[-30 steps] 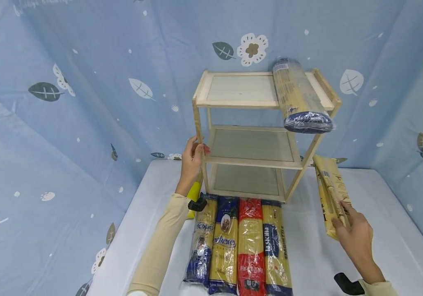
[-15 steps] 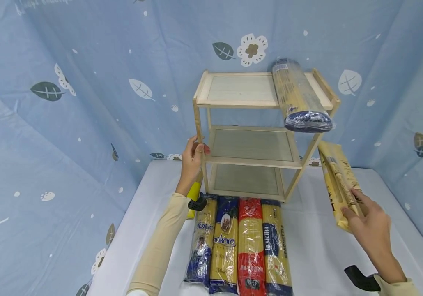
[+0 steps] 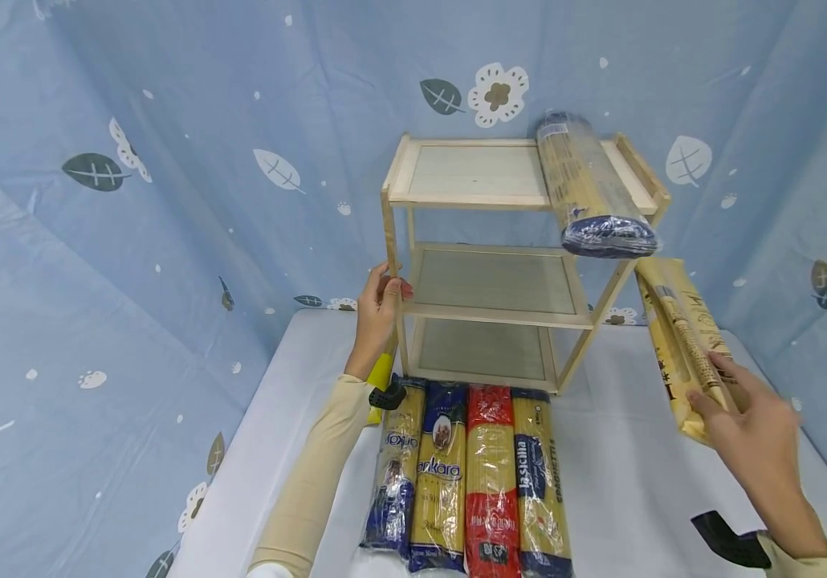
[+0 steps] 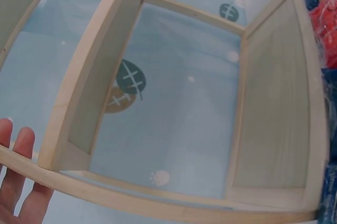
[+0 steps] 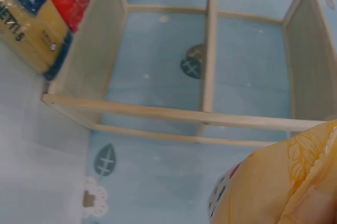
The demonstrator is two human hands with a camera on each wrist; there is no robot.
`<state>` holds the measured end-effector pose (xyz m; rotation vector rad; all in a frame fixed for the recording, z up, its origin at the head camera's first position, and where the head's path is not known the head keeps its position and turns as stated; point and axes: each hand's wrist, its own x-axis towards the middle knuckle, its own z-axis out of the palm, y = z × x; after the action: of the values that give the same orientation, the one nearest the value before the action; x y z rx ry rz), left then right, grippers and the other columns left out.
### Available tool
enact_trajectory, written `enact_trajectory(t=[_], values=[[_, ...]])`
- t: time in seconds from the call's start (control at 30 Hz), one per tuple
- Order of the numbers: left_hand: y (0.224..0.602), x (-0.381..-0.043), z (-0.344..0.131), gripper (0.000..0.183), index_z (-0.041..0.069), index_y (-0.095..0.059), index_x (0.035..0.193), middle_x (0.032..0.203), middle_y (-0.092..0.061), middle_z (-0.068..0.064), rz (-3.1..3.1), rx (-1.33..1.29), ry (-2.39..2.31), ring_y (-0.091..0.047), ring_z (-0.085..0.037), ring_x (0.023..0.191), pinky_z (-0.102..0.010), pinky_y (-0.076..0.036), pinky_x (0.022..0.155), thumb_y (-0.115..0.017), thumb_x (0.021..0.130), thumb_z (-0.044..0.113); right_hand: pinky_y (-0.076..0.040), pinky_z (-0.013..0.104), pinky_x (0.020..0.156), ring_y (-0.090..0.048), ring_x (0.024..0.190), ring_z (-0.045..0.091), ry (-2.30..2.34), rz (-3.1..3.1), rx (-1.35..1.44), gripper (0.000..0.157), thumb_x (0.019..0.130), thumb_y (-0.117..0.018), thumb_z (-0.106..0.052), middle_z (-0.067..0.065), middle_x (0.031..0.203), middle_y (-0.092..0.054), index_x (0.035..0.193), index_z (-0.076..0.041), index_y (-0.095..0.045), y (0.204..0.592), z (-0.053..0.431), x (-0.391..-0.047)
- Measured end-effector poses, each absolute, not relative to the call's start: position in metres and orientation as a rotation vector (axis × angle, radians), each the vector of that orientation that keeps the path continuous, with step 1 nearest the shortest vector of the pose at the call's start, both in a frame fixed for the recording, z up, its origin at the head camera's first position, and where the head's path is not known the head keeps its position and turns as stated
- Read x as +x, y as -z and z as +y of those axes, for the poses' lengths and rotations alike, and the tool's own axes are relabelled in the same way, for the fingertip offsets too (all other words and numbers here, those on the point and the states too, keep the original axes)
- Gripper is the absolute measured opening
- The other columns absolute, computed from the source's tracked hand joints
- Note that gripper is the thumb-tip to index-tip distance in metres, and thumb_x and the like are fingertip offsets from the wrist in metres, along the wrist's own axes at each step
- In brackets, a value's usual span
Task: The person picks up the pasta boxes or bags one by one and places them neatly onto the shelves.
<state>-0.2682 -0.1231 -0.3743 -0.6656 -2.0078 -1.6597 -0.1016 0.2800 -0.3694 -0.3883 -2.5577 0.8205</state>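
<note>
In the head view, my left hand (image 3: 376,321) holds the left front post of a three-tier wooden rack (image 3: 496,316). Its fingers (image 4: 24,142) curl round that post in the left wrist view. My right hand (image 3: 756,425) pinches the lower part of a yellow noodle packet (image 3: 682,345), thumb on one side and fingers on the other. The packet is tilted, its far end close to the rack's right side. In the right wrist view the packet (image 5: 274,184) fills the lower right corner, and most of the hand is hidden.
On the top tier, a clear-and-blue spaghetti pack (image 3: 594,181) lies lengthwise at the right, overhanging the front edge. Several pasta packs (image 3: 491,474) lie side by side on the white table before the rack. Something yellow (image 3: 380,376) shows behind the left wrist.
My right hand has moved to the right and slightly up with the noodle packet, whose far end now stands higher beside the rack. The left hand has stayed on the post.
</note>
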Motion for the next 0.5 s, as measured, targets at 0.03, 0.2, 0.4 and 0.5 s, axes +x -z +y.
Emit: enact_trajectory(t=[0.03, 0.2, 0.4, 0.5], values=[[0.374, -0.268, -0.123, 0.028, -0.007, -0.047, 0.127, 0.092, -0.060, -0.029, -2.008, -0.663, 1.655, -0.060, -0.040, 0.085, -0.046, -0.047, 0.088, -0.040, 0.101, 0.001, -0.036, 0.022, 0.037, -0.056, 0.058, 0.023, -0.832, -2.556, -0.394, 0.059, 0.085, -0.066, -0.006, 0.038, 0.112, -0.056, 0.140, -0.006, -0.046, 0.366, 0.280, -0.101], [0.374, -0.270, -0.123, 0.028, -0.008, -0.047, 0.126, 0.090, -0.060, -0.028, -1.998, -0.668, 1.624, -0.059, -0.040, 0.083, -0.047, -0.047, 0.086, -0.040, 0.100, -0.002, -0.037, 0.017, 0.037, -0.041, 0.053, -0.011, -0.878, -2.513, -0.403, 0.057, 0.087, -0.065, -0.005, 0.039, 0.111, -0.056, 0.141, -0.008, -0.046, 0.349, 0.279, -0.099], [0.374, -0.269, -0.123, 0.028, -0.007, -0.048, 0.127, 0.091, -0.060, -0.029, -1.992, -0.667, 1.643, -0.060, -0.040, 0.084, -0.046, -0.048, 0.085, -0.040, 0.101, 0.000, -0.033, 0.009, 0.038, -0.061, 0.069, 0.033, -0.843, -2.486, -0.426, 0.058, 0.087, -0.066, -0.002, 0.040, 0.121, -0.051, 0.141, -0.007, -0.045, 0.327, 0.277, -0.097], [0.374, -0.268, -0.124, 0.029, -0.007, -0.048, 0.128, 0.092, -0.060, -0.029, -2.006, -0.660, 1.660, -0.061, -0.039, 0.086, -0.044, -0.048, 0.086, -0.039, 0.101, 0.002, -0.033, 0.009, 0.039, -0.061, 0.066, 0.026, -0.874, -2.482, -0.473, 0.059, 0.089, -0.064, -0.003, 0.040, 0.123, -0.048, 0.143, -0.010, -0.043, 0.316, 0.276, -0.094]])
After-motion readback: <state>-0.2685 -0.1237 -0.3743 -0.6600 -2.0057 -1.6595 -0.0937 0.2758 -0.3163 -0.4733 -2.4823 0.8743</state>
